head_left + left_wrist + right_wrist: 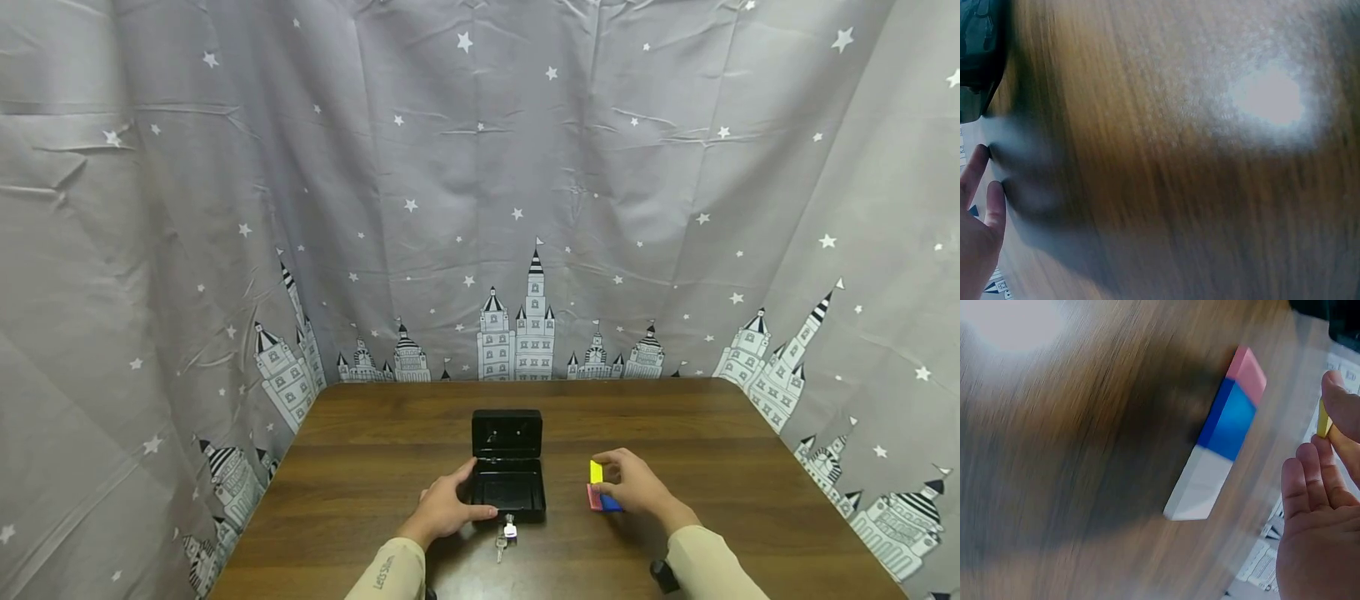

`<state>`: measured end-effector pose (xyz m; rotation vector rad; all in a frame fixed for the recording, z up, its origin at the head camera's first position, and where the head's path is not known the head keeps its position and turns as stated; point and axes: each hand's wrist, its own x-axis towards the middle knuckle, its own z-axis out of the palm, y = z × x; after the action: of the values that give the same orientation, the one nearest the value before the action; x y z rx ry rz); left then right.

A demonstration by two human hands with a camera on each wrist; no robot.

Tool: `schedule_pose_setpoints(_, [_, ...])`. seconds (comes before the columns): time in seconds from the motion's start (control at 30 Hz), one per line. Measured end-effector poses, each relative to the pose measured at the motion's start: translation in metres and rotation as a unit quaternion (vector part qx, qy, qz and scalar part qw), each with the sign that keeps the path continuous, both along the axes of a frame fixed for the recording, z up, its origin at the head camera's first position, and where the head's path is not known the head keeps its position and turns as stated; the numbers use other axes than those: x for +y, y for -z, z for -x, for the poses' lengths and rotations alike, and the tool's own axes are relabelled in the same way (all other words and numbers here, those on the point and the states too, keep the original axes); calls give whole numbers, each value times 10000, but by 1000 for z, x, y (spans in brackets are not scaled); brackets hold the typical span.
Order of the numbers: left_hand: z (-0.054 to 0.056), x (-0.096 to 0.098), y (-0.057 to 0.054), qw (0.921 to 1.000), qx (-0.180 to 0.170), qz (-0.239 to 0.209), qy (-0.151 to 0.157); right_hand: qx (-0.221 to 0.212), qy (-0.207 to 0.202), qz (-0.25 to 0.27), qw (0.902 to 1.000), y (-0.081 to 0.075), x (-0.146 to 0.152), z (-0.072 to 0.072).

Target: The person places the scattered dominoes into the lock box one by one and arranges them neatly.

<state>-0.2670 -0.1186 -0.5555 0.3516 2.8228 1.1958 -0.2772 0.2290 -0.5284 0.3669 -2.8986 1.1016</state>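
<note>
A black cash box (508,492) stands on the table with its lid (507,433) raised. At its left side is my left hand (444,507), its thumb and forefinger spread toward the front and back corners. In the left wrist view two fairly straight fingers (995,203) show below the dark box (979,37). My right hand (637,483) pinches a thin yellow piece (596,472) between thumb and fingers, above the table. Just under it lies a flat block with pink (594,497), blue and white sections (1225,422); its exact kind cannot be told.
Keys (504,537) are at the front of the box, near its lock. The wooden table (360,467) reaches back to a grey curtain (517,167) printed with stars and castles. Light glares off the tabletop in both wrist views.
</note>
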Motion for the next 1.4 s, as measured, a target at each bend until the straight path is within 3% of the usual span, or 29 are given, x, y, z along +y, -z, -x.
schedule_pose_setpoints(0.8, [1,-1,-6,10000,-6,-4,22,-46,-490,369,9981,-4,-46,1])
schedule_pose_setpoints(1.4, [0,-1,0,9999,-118,-40,-29,133,-793,541,9953,-2,-85,4])
